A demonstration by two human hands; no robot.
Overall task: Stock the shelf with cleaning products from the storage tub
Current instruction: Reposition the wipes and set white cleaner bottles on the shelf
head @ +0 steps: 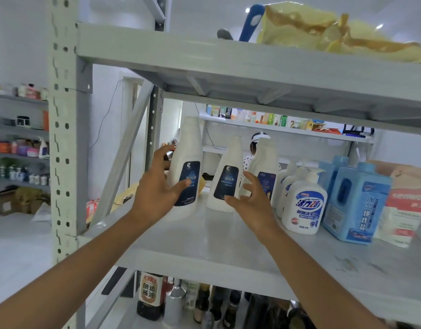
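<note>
1. Stock on the shelf (204,245) looks well advanced. Three white bottles with dark labels make a row at its left end, and to their right sit pump bottles (304,203) of hand wash and blue jugs (356,205).
2. My left hand (157,186) grasps the left bottle (188,143), with the thumb across the label and the fingers curled round the back. The bottle's base is down at the board near the shelf's left end. I cannot tell whether it rests fully or hangs just above.
3. My right hand (254,200) holds nothing. Its fingers are spread and relaxed just in front of the middle bottle (228,162), one fingertip at the lower edge of the label. I cannot tell whether it touches.
4. The third bottle (266,153) stands upright behind my right hand, close beside the pump bottles.
5. I judge two of the three white bottles to be placed and the one in my grip nearly so. It needs to be settled square in the row and let go.
6. The storage tub is out of view, so I cannot say how much remains in it. Bare board shows along the shelf's front, so there is room for more.
</note>
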